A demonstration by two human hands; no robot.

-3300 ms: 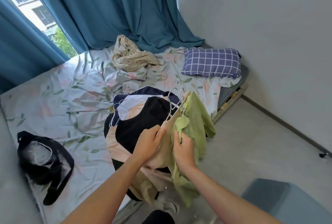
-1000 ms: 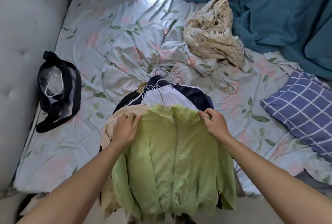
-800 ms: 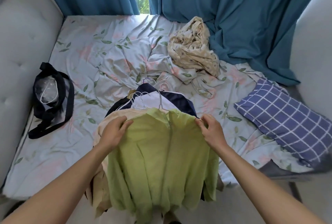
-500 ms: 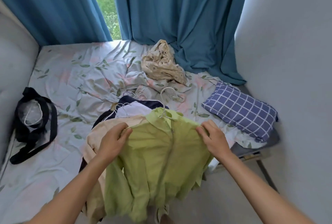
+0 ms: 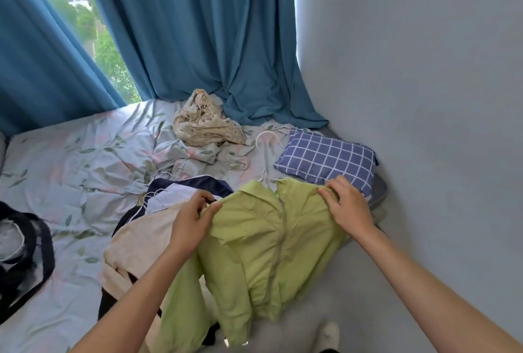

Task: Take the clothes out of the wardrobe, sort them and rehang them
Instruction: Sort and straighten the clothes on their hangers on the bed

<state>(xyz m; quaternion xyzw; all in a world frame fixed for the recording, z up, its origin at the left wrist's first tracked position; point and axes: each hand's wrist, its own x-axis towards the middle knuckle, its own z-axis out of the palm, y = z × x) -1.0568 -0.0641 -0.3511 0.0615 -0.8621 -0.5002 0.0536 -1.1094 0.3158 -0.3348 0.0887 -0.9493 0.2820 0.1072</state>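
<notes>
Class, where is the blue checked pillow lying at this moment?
In the head view the blue checked pillow lies at the right of the bed, near the wall, just beyond the right hand holding the green jacket.

This is a bedroom in a home. A bed (image 5: 56, 171) with a rumpled leaf-print sheet fills the corner against a plain grey wall (image 5: 424, 69), with a blue checked pillow (image 5: 325, 158) at one end. Long teal curtains (image 5: 198, 35) hang beside a window (image 5: 93, 27) showing trees and buildings outside. Clothes on hangers (image 5: 175, 211) lie heaped on the mattress.
</notes>
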